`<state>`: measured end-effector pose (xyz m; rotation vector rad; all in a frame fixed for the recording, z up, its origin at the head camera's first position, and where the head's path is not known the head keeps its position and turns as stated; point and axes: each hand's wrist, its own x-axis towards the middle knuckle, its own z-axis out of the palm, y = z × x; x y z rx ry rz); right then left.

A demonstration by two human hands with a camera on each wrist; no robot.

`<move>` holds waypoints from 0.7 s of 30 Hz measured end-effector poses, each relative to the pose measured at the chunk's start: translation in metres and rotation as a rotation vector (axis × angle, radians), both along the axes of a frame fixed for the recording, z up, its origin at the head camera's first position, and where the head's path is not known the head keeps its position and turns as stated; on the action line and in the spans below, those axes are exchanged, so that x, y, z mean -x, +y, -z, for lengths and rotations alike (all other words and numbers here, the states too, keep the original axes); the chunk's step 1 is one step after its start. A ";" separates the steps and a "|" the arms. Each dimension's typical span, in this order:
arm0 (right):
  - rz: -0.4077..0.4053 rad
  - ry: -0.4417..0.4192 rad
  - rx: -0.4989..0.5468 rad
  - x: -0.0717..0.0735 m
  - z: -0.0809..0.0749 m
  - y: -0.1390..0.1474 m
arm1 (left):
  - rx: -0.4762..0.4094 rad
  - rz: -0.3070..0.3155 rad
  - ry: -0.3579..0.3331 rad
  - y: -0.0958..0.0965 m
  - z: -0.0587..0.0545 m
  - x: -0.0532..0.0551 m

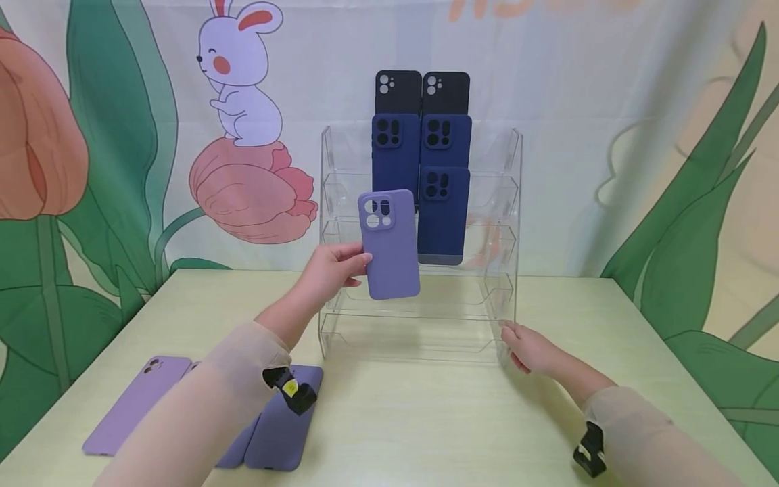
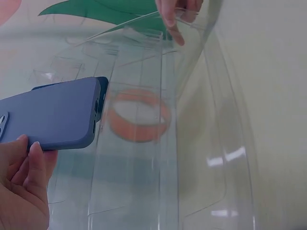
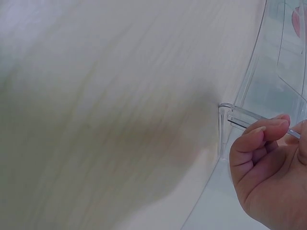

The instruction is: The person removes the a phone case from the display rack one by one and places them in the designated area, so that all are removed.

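Observation:
A light purple phone case (image 1: 394, 260) with a square camera cutout is pinched at its left edge by my left hand (image 1: 337, 267). It is held upright in front of a clear acrylic tiered display rack (image 1: 420, 338), overlapping a dark blue case (image 1: 394, 166) in the head view. The left wrist view shows the held case (image 2: 53, 112) near the rack's clear tiers. My right hand (image 1: 532, 348) grips the rack's lower right side edge; in the right wrist view its fingers (image 3: 249, 148) curl at the clear panel.
Two black cases (image 1: 446, 95) stand on the rack's top tier, with dark blue cases (image 1: 443, 223) below. Several purple cases (image 1: 285, 423) lie on the table (image 1: 414, 433) at front left, partly hidden by my left sleeve. A printed cloth (image 1: 566, 135) hangs behind.

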<state>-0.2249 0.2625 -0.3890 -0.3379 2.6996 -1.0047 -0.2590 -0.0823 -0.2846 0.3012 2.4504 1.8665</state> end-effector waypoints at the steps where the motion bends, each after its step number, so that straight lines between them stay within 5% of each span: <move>1: 0.001 0.000 0.001 0.000 0.000 0.000 | 0.004 0.002 -0.007 0.000 0.001 -0.001; 21: 0.011 -0.004 0.001 0.001 0.002 0.000 | 0.041 0.119 -0.118 -0.008 0.033 -0.041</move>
